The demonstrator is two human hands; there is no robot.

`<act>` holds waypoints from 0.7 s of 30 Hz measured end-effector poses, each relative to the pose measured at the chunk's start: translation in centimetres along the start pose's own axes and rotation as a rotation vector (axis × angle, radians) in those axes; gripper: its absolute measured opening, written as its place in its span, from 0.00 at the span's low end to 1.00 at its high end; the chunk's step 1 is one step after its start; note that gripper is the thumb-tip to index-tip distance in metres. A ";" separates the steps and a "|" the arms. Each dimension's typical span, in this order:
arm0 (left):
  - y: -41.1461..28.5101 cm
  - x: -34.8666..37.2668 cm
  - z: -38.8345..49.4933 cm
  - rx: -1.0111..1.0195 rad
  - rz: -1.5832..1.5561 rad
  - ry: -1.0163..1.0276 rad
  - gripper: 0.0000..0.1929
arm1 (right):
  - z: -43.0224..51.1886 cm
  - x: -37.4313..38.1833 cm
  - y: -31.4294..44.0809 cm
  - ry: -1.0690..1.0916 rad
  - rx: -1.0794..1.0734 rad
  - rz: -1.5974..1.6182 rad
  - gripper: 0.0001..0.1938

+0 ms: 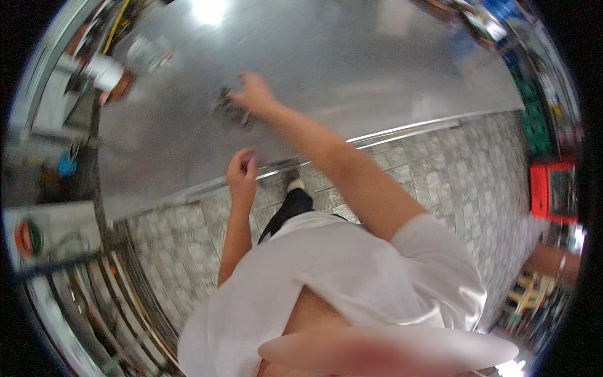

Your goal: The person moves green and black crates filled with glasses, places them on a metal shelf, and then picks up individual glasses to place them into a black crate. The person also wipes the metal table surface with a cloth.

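My right hand (254, 95) reaches over a grey metal-topped worktable (330, 61), its fingers spread beside a small dark object (231, 107) lying on the surface. The object is blurred, and its kind is unclear; whether the fingers touch it cannot be told. Near the table's front edge my left hand (242, 167) hangs with curled fingers. Nothing can be made out in it, though the inside of its grip is partly hidden.
Blurred clutter with a white roll-like thing (104, 73) stands at the table's left. Long bars (108, 306) lie on a rack at lower left. On the right are a green crate (532, 113) and a red box (553, 191). Grey paving (424, 174) forms the floor.
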State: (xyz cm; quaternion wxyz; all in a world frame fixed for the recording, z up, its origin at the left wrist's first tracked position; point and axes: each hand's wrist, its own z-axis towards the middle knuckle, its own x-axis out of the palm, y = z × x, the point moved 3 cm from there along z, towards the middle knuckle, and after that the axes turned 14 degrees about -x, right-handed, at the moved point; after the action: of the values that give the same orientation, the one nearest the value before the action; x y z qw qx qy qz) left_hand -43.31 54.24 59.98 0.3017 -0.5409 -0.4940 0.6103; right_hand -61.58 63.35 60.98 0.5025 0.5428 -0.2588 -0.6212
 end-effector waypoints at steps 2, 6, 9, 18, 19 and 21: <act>0.5 0.1 0.1 -0.149 -0.018 0.048 0.09 | 2.1 2.8 -1.1 0.195 -0.050 -0.130 0.33; 0.8 -0.6 1.2 -0.227 0.016 0.042 0.10 | 3.6 2.0 -0.6 0.503 0.117 0.325 0.24; 0.5 -0.2 3.8 -0.189 0.002 0.011 0.10 | 2.0 -6.1 0.5 0.291 0.118 0.839 0.20; -6.4 9.4 9.2 -0.052 -0.144 -0.071 0.19 | -11.0 -44.9 -8.7 -0.431 -0.072 0.419 0.16; -7.2 10.9 8.7 -0.067 -0.173 -0.088 0.21 | -12.1 -49.2 -11.4 -0.570 -0.025 0.321 0.15; -8.3 13.7 7.5 -0.107 -0.186 -0.107 0.23 | -14.3 -57.6 -16.6 -0.669 0.066 -0.345 0.22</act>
State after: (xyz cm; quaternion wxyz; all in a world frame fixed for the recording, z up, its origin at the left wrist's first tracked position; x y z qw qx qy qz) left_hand -55.06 67.23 62.16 0.3010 -0.4746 -0.5892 0.5806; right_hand -59.35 124.66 66.45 0.2603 0.3614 -0.3335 -0.8309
